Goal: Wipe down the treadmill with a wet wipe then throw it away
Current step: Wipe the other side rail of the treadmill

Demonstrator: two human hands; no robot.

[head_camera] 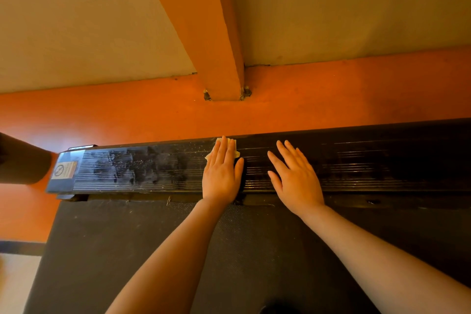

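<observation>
Left hand (222,173), fingers straight, pressing wet wipe (235,151) flat on treadmill side rail (153,168) for scrubbing; right hand (295,176) splayed flat alongside, probably bracing.

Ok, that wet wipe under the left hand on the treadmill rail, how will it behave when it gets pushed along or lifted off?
Probably floppy: the wet wipe shows crumpled, uneven edges around the flat left hand. It likely bunches when pushed, since the side rail is ribbed and dusty. Lifted, it should droop and weigh very little, being thin enough to hide almost wholly under the fingers.
</observation>
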